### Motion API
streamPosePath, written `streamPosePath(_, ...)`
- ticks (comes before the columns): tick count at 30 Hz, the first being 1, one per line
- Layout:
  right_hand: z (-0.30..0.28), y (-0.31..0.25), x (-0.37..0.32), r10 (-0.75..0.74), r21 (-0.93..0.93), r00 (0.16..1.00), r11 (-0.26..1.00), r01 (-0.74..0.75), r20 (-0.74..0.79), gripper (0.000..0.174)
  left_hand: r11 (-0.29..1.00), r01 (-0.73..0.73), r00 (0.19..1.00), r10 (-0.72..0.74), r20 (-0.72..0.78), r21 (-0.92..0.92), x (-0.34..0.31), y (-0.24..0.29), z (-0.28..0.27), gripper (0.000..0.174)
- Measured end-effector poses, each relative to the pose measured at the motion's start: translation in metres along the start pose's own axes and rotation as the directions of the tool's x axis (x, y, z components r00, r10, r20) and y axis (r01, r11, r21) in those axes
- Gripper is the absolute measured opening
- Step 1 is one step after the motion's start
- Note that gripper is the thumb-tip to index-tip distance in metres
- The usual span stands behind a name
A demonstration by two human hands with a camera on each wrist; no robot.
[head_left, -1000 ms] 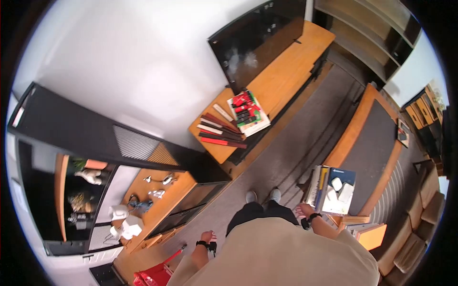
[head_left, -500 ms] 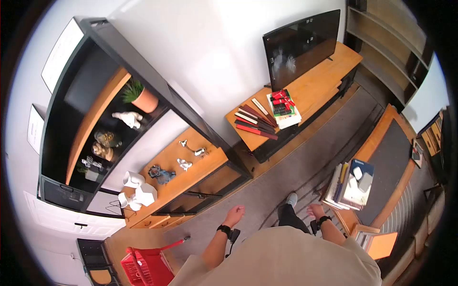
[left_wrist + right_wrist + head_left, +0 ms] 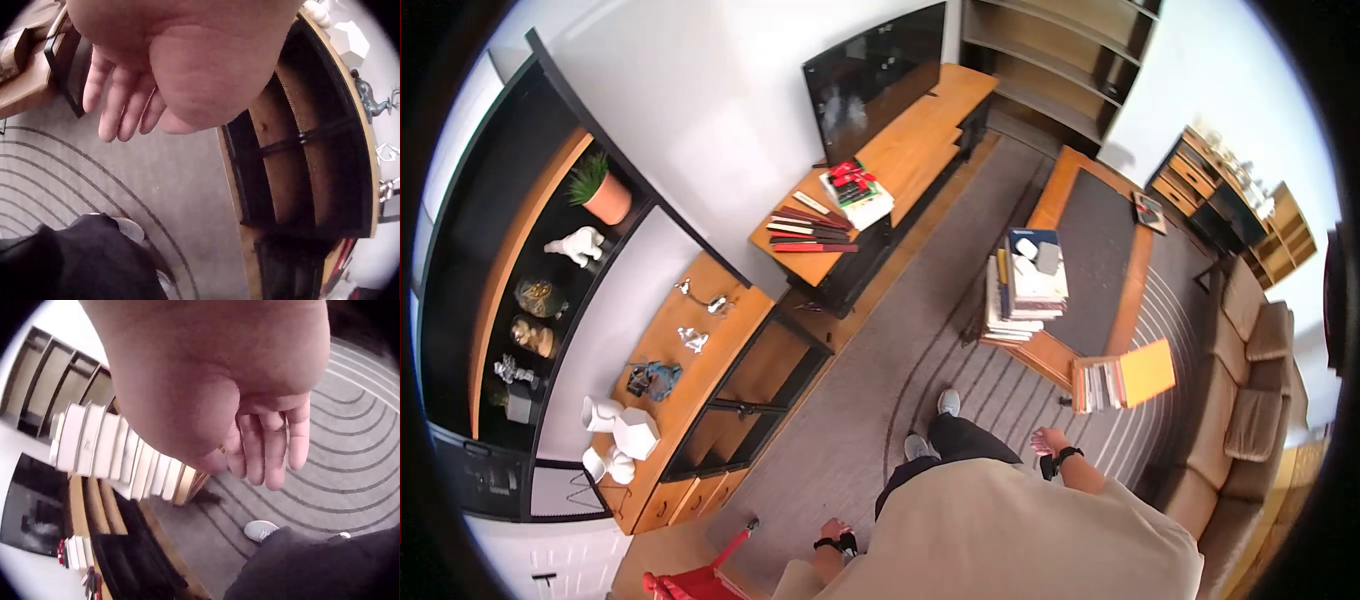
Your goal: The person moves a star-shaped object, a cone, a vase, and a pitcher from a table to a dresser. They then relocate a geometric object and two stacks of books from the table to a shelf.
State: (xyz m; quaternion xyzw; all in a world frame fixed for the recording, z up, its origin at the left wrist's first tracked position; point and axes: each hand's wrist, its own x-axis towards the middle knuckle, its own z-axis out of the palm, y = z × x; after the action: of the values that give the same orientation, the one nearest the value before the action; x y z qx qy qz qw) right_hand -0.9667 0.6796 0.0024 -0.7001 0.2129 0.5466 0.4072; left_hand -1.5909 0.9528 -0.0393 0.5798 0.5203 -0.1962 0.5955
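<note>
My left hand (image 3: 834, 530) hangs low beside my body with nothing in it; in the left wrist view its fingers (image 3: 128, 103) are relaxed above the carpet. My right hand (image 3: 1050, 440) is also empty, and its loose fingers (image 3: 265, 447) show in the right wrist view. Nearest to the right hand is a row of upright books (image 3: 1098, 386) with an orange cover (image 3: 1150, 372) at one side. Just beyond stands a tall stack of books (image 3: 1037, 290) on the low table (image 3: 1100, 235), topped by small white and grey objects (image 3: 1047, 260).
To the left, a cabinet (image 3: 690, 345) bears white vases and figurines. A TV stand (image 3: 920, 130) holds books, dark and red strips, and a television (image 3: 875, 85). A brown sofa (image 3: 1230, 340) lies on the right. Something red with a handle (image 3: 700, 580) is at bottom left.
The head view has swung and the low table, its books and the sofa show more fully. My feet have stepped. My left hand has dropped back towards my side; both hands stay empty.
</note>
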Motion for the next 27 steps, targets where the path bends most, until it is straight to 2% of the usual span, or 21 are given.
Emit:
streamPosePath(1, -0.032, 0.037, 0.032, -0.001, 0.155, 0.989, 0.988, -0.022, 0.147, 0.016, 0.881, 0.139, 0.972, -0.209, -0.107, -0.453, -0.011, 0.021, 0.004, 0.016)
streamPosePath(2, -0.038, 0.046, 0.018, -0.001, 0.169, 0.991, 0.985, -0.021, 0.131, 0.016, 0.552, 0.174, 0.894, -0.437, -0.105, -0.815, -0.002, 0.057, 0.006, 0.014)
streamPosePath(3, -0.044, 0.055, 0.002, 0.014, 0.165, 0.999, 0.986, -0.019, 0.034, 0.017, 0.56, 0.153, 0.905, -0.411, -0.113, -0.814, 0.008, 0.068, 0.007, 0.013)
streamPosePath(4, -0.049, 0.061, -0.01, 0.029, 0.16, 0.998, 0.987, -0.018, -0.063, 0.017, 0.647, 0.165, 0.915, -0.381, -0.129, -0.745, 0.009, 0.085, 0.011, 0.013)
streamPosePath(5, -0.054, 0.067, -0.015, 0.029, 0.172, 0.997, 0.985, -0.015, -0.078, 0.017, 0.726, 0.17, 0.926, -0.349, -0.143, -0.666, 0.016, 0.108, 0.011, 0.013)
streamPosePath(7, -0.067, 0.08, -0.019, 0.007, 0.195, 0.997, 0.981, 0.009, -0.083, 0.017, 0.8, 0.219, 0.929, -0.346, -0.132, -0.559, 0.024, 0.148, 0.016, 0.016)
streamPosePath(9, -0.075, 0.085, -0.017, -0.007, 0.178, 0.995, 0.984, 0.025, -0.103, 0.018, 0.878, 0.125, 0.96, -0.224, -0.168, -0.461, 0.04, 0.17, 0.024, 0.02)
streamPosePath(11, -0.076, 0.081, -0.028, -0.025, 0.166, 0.993, 0.985, 0.045, -0.117, 0.02, 0.899, 0.098, 0.974, -0.175, -0.146, -0.427, 0.051, 0.185, 0.031, 0.022)
streamPosePath(13, -0.069, 0.068, -0.058, -0.153, 0.05, 0.981, 0.986, 0.16, -0.118, 0.021, 0.927, 0.064, 0.985, -0.117, -0.123, -0.37, 0.056, 0.199, 0.038, 0.028)
streamPosePath(15, -0.071, 0.069, -0.074, -0.213, 0.004, 0.972, 0.977, 0.214, -0.1, 0.022, 0.935, 0.081, 0.985, -0.127, -0.114, -0.345, 0.054, 0.204, 0.049, 0.029)
streamPosePath(16, -0.075, 0.072, -0.08, -0.268, -0.052, 0.96, 0.963, 0.265, -0.074, 0.024, 0.939, 0.103, 0.984, -0.145, -0.107, -0.329, 0.052, 0.206, 0.056, 0.03)
streamPosePath(20, -0.117, 0.118, -0.1, -0.315, -0.033, 0.948, 0.949, 0.314, -0.048, 0.029, 0.965, 0.139, 0.983, -0.162, -0.087, -0.221, 0.038, 0.197, 0.095, 0.034)
streamPosePath(22, -0.155, 0.165, -0.099, -0.293, 0.005, 0.954, 0.956, 0.294, -0.066, 0.028, 0.943, 0.215, 0.969, -0.239, -0.066, -0.255, 0.022, 0.188, 0.112, 0.037)
streamPosePath(23, -0.176, 0.192, -0.097, -0.22, 0.103, 0.971, 0.968, 0.229, -0.089, 0.027, 0.948, 0.218, 0.967, -0.241, -0.077, -0.231, 0.017, 0.18, 0.119, 0.037)
streamPosePath(25, -0.223, 0.259, -0.08, -0.068, 0.276, 0.987, 0.955, 0.106, -0.144, 0.025, 0.937, 0.14, 0.987, -0.157, -0.028, -0.319, 0.017, 0.166, 0.144, 0.032)
streamPosePath(27, -0.264, 0.33, -0.075, 0.082, 0.42, 0.974, 0.907, 0.014, -0.21, 0.022, 0.952, 0.136, 0.987, -0.154, -0.048, -0.273, 0.014, 0.165, 0.17, 0.033)
